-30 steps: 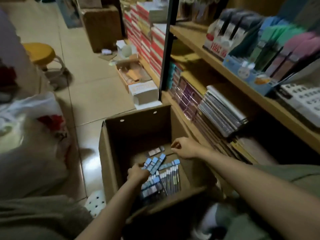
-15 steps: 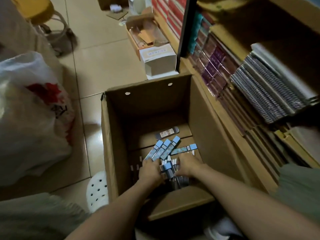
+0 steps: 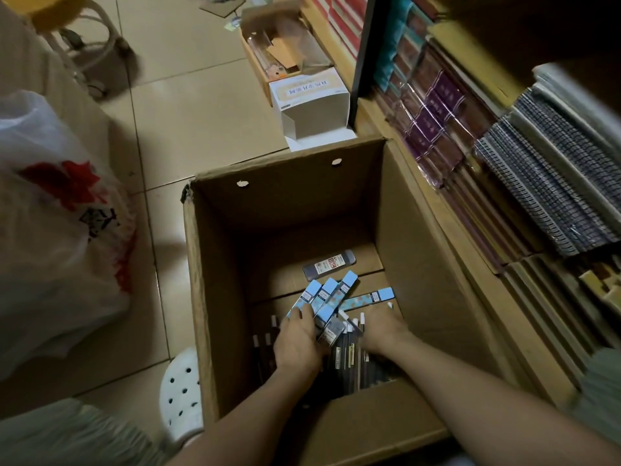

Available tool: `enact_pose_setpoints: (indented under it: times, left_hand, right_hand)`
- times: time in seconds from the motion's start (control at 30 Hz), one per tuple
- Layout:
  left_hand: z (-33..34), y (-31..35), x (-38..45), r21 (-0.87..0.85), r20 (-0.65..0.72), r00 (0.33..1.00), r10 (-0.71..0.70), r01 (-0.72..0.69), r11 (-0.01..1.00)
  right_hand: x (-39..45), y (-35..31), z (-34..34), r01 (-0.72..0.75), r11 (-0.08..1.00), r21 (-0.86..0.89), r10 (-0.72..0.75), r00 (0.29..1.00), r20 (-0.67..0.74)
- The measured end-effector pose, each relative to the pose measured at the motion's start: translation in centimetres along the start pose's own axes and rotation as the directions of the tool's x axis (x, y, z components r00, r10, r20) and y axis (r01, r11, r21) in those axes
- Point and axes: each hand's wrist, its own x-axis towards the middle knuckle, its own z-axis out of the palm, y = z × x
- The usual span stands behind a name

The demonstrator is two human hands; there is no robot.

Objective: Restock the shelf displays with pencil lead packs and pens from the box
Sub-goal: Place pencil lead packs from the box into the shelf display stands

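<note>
An open cardboard box [image 3: 215,264] stands on the floor against the shelf. On its bottom lie dark pens with white caps [image 3: 349,361], a dark lead pack [image 3: 329,264] and one loose blue lead pack [image 3: 373,296]. My left hand [image 3: 297,344] is down in the box and grips a fan of several blue pencil lead packs [image 3: 331,294]. My right hand [image 3: 379,331] sits just right of it, its fingers curled down around a bunch of pens, with the fingertips hidden.
The wooden shelf [image 3: 447,216] on the right holds spiral notebooks [image 3: 537,183] and purple wrapped books [image 3: 433,119]. Beyond the box are a white carton [image 3: 309,102] and an open carton [image 3: 285,52]. At left stand a plastic bag [image 3: 57,230], a white perforated stool [image 3: 181,395] and a yellow stool [image 3: 84,38].
My view has tilted down into the box. My right hand dropped from the middle of the box onto the pens beside my left hand, which still holds the blue packs.
</note>
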Motion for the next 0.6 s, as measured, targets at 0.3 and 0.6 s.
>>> enact_pose_setpoints:
  times: [0.3,0.6]
  left_hand:
    - [1.7,1.3,0.0,-0.227,-0.024,0.999,-0.039,0.033,0.973]
    - [0.7,0.5,1.8,-0.244,-0.141,0.959,-0.246,0.207,0.947]
  right_hand:
    - [-0.3,1.0,-0.9,-0.013,1.0,0.026,0.017,0.991,-0.133]
    - [-0.2,-1.8,0.8,0.182,0.983,-0.03,-0.184,0.979,-0.083]
